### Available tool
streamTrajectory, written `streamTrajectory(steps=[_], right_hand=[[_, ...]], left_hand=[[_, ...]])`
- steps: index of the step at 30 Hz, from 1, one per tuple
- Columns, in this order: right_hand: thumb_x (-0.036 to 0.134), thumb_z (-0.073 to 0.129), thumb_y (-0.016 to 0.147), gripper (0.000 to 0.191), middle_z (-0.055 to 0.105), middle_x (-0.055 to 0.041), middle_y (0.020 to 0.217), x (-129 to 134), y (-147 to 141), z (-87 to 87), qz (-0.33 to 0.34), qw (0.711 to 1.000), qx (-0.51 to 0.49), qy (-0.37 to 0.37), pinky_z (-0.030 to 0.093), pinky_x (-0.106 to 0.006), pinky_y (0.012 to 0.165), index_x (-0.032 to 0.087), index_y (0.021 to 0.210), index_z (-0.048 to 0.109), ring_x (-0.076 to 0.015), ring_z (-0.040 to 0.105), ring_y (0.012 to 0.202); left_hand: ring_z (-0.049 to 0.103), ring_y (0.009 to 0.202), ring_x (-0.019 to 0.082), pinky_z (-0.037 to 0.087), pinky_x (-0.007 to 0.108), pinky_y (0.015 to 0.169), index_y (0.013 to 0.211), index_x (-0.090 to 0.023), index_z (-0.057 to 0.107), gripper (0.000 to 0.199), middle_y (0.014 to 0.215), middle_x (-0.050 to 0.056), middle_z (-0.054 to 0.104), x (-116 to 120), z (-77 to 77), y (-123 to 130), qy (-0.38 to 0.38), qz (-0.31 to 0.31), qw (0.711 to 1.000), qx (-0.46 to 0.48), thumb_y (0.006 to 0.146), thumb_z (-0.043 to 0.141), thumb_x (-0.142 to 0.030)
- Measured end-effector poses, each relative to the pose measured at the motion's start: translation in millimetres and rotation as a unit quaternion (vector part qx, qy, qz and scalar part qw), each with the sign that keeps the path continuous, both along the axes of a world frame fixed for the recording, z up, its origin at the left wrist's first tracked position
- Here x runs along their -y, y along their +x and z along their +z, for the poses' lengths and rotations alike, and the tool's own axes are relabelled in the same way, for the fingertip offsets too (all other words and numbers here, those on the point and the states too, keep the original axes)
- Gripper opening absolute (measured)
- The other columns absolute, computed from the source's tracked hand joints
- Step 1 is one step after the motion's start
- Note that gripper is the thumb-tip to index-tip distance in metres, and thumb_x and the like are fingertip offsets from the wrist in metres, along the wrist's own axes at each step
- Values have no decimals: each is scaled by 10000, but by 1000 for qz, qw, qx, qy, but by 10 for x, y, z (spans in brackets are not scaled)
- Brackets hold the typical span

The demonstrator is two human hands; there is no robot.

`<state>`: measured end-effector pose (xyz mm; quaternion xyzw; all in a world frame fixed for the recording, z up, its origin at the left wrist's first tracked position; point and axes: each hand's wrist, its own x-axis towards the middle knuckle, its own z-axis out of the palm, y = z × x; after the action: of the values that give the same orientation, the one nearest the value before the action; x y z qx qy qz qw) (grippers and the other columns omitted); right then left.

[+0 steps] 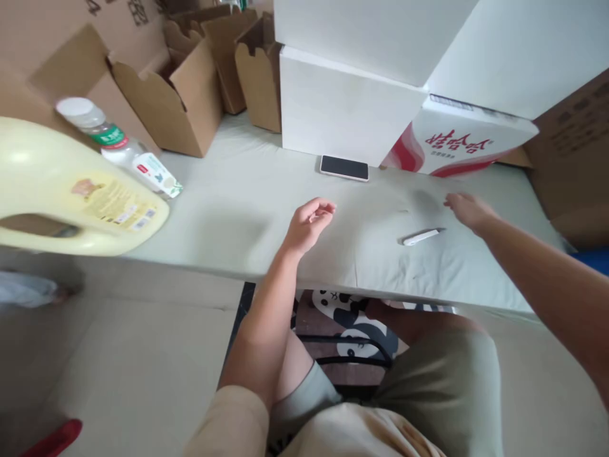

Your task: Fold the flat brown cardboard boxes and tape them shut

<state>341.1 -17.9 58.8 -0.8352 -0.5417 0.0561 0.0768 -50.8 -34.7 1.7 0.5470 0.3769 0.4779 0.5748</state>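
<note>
My left hand hangs over the middle of the cloth-covered table with its fingers loosely curled and a gap between thumb and fingers; nothing shows in it. To the right, my right hand has its fingers bent together, and nothing sticks out of them. A white utility knife lies on the cloth between my hands, nearer the right one, its dark tip pointing right. Beyond my left hand, a phone with a black screen lies flat by the white boxes. Neither hand touches the knife or the phone.
White boxes stand stacked at the back, beside a white box with red print. Open cardboard boxes are at back left. A yellow jug and a clear bottle stand at the left. The table's front edge is above my lap.
</note>
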Motion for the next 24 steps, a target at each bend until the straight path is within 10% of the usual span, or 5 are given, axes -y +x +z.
streamTrajectory(steps=[8, 16, 20, 24], right_hand=[[391, 552, 969, 265, 768, -98, 1096, -713, -2082, 51, 184, 980, -69, -40, 499, -385, 944, 248, 1098, 733, -270, 660, 1027], [184, 552, 902, 717, 789, -28, 1114, -1017, -4131, 349, 456, 885, -90, 17, 564, -388, 1003, 246, 1606, 432, -256, 717, 1083], [229, 452, 937, 811, 755, 16, 1223, -1038, -4772, 593, 513, 854, -82, 15, 568, -337, 1043, 288, 1698, 179, -181, 720, 1142], [398, 522, 980, 573, 701, -33, 1367, -1173, -5012, 646, 496, 868, -17, 10, 570, -433, 1067, 242, 1523, 431, -249, 696, 1258]], left_hand=[[622, 814, 152, 515, 346, 845, 880, -206, 692, 159, 872, 19, 682, 56, -4, -370, 13, 61, 994, 86, 791, 658, -333], [640, 830, 167, 511, 360, 827, 865, -225, 683, 80, 829, 14, 700, -18, 26, -474, 9, 110, 983, 145, 791, 661, -247], [641, 859, 189, 523, 383, 845, 856, -232, 658, 44, 836, 17, 697, -44, -10, -489, 23, 118, 978, 169, 826, 660, -264], [638, 886, 202, 528, 387, 846, 856, -228, 646, 174, 871, 31, 702, -58, -33, -460, 4, 98, 977, 188, 847, 706, -391]])
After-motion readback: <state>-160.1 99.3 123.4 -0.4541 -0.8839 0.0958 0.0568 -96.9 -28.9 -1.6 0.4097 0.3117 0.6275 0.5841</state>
